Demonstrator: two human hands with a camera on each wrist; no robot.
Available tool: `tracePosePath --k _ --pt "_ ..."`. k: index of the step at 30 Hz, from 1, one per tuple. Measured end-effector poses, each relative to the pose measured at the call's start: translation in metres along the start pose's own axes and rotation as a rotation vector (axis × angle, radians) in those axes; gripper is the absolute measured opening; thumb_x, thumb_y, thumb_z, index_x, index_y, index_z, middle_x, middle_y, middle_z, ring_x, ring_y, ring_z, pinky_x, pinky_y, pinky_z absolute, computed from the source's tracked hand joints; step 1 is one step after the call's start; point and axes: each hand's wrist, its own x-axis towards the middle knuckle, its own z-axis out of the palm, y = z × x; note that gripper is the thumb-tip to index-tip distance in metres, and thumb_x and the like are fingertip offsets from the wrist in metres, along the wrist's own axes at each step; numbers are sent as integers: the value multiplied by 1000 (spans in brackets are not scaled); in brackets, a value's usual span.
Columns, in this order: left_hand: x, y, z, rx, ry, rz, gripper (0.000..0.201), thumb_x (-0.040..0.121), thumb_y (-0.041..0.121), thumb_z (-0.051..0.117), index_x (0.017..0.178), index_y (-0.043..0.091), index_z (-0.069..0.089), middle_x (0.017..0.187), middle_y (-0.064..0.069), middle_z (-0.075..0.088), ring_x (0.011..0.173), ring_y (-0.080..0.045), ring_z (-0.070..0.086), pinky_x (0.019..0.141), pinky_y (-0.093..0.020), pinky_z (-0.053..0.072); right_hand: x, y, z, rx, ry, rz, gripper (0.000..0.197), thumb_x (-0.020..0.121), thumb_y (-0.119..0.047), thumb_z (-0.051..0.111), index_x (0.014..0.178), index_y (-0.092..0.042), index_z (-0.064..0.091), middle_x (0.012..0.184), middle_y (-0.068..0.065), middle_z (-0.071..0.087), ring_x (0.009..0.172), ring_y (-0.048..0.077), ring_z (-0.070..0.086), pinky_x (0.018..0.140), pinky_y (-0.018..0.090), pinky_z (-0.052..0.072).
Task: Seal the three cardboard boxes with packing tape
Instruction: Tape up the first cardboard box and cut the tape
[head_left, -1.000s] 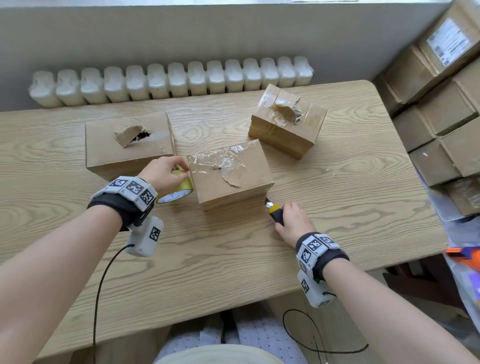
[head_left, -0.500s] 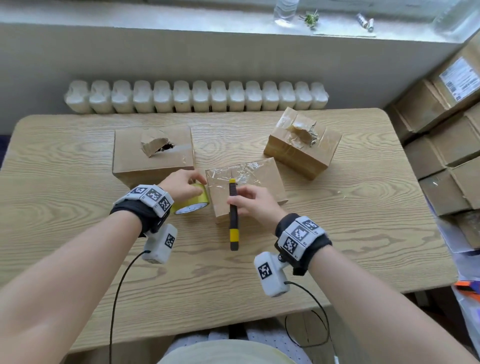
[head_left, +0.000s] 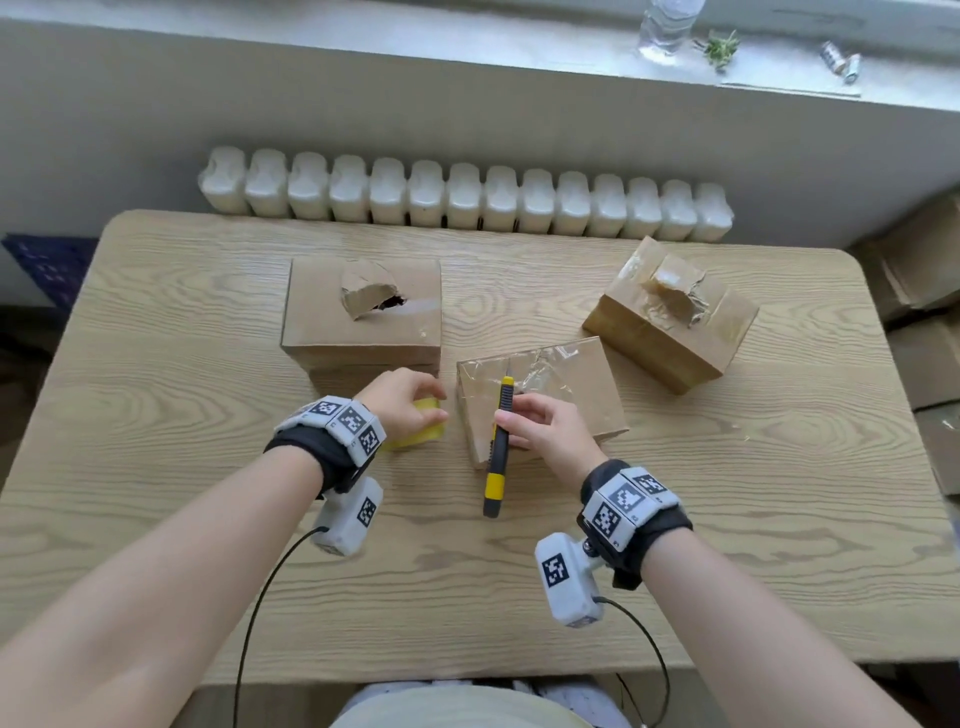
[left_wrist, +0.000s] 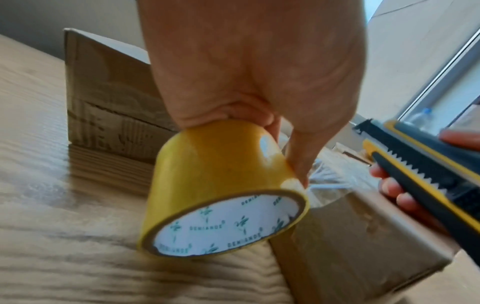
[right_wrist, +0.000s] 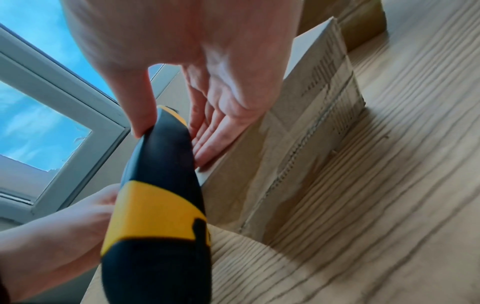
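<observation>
Three cardboard boxes stand on the wooden table (head_left: 156, 519). The left box (head_left: 332, 322) has a torn hole in its top. The middle box (head_left: 582, 384) carries crinkled clear tape, and the right box (head_left: 670, 317) has a ragged taped top. My left hand (head_left: 402, 408) grips a yellow tape roll (head_left: 418, 434) (left_wrist: 221, 181) just left of the middle box, with clear tape stretched from the roll to that box. My right hand (head_left: 540, 426) holds a black and yellow utility knife (head_left: 497, 447) (right_wrist: 155, 216) over the middle box's left part, blade end pointing away from me.
A white radiator (head_left: 462, 197) runs behind the table's far edge. Stacked cardboard boxes (head_left: 924, 332) stand off the table's right side. A bottle (head_left: 665, 23) and small items sit on the windowsill. Cables hang from both wrist cameras over the near table edge.
My right hand lifted the utility knife from the table in front of the middle box and brought it over that box's left part. The left hand stayed on the tape roll.
</observation>
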Motion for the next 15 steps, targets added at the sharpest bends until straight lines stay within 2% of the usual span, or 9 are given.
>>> tracePosePath --k 2,7,11,15 --pt "0 -1 1 -52 31 17 28 81 33 70 106 22 63 111 1 64 107 -16 57 93 -32 46 -1 -5 1 -24 -1 -9 20 86 -1 65 105 4 61 85 4 63 71 4 64 64 16 54" --pt "-3 -5 -3 -153 59 35 18 76 30 76 87 24 63 95 2 65 96 -16 58 89 -34 48 -7 -13 6 -188 -92 5 20 87 -9 66 105 -1 64 95 9 66 87 17 64 72 21 56" --pt "-3 -7 -3 -202 82 54 5 82 25 68 84 24 64 91 2 68 91 -18 63 86 -38 51 -12 -9 23 -290 -179 108 32 86 -16 68 109 6 63 94 15 66 75 14 64 63 17 54" --pt "-2 -4 -2 -192 136 54 4 87 24 63 83 22 64 87 5 65 89 -16 60 84 -34 49 -10 -10 34 -312 -149 158 34 86 -16 68 109 9 62 89 17 64 67 12 61 57 16 53"
